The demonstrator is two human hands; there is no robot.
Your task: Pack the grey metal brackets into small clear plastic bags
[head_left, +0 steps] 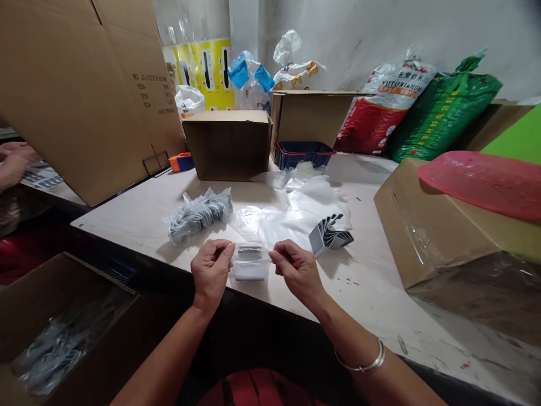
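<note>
Near the table's front edge, a clear plastic bag [250,269] with a light grey bent piece inside is stretched between my two hands. My left hand [211,273] pinches the bag's upper left corner between thumb and fingers. At its upper right corner, my right hand [296,270] pinches it the same way; a metal bangle sits on that wrist. A nested stack of grey bent pieces [329,234] stands just beyond my right hand. Beyond my left hand lies a bundle of similar grey pieces in clear wrapping [200,215]. Flat clear bags [313,206] are spread behind the held one.
Cardboard boxes [228,145] stand at the back, beside a dark blue basket [306,155]. A large carton [93,84] rises at left; another [456,225] is at right. Below left, an open carton [71,327] holds wrapped pieces. Another person's hand [17,160] shows far left.
</note>
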